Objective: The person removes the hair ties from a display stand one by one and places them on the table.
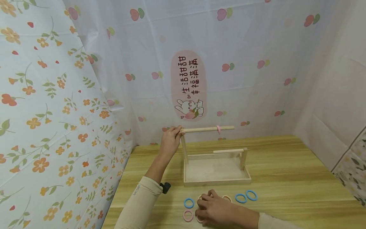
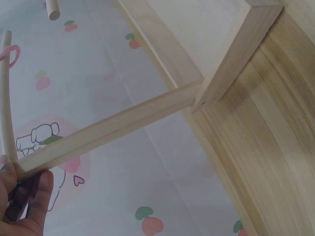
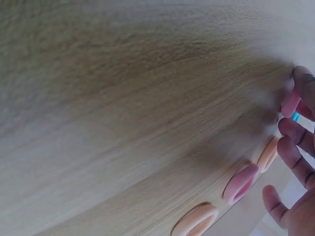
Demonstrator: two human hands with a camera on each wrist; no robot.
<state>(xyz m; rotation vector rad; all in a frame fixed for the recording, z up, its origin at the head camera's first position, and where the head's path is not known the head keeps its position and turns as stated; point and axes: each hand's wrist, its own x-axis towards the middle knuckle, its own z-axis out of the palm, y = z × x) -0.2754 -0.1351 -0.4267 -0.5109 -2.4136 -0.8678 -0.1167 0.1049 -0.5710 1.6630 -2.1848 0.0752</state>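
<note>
My left hand grips the top of the tall post of a wooden rack, where a long dowel joins it. A pink ring hangs on that dowel. On the table in front of the rack, my right hand is among loose rings. Its thumb and a finger pinch a pink ring, seen partly in the right wrist view. Beside this hand lie another pink ring, a blue ring and a beige ring. The hand hides part of the rings.
The rack's shallow tray stands on the wood-grain table. A shorter post carries a lower dowel. Two blue rings lie to the right. A small black object sits by the left forearm. Patterned cloth hangs behind and at the sides.
</note>
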